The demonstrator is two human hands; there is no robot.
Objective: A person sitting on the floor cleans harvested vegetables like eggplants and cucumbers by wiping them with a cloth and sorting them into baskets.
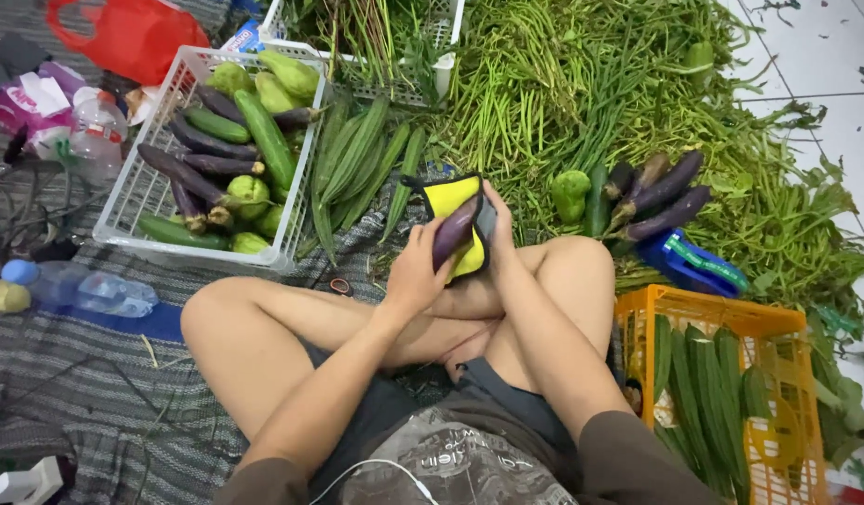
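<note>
We hold a purple eggplant [454, 231] above our crossed legs, its long axis running up and slightly right. Our left hand [415, 271] grips its lower end; our right hand [500, 245] presses a yellow cloth [451, 194] behind it.

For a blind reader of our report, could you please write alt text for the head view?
Seated cross-legged on a striped mat, a person's left hand and right hand hold a purple eggplant against a yellow cloth. A white basket of vegetables sits left, an orange crate right.
</note>
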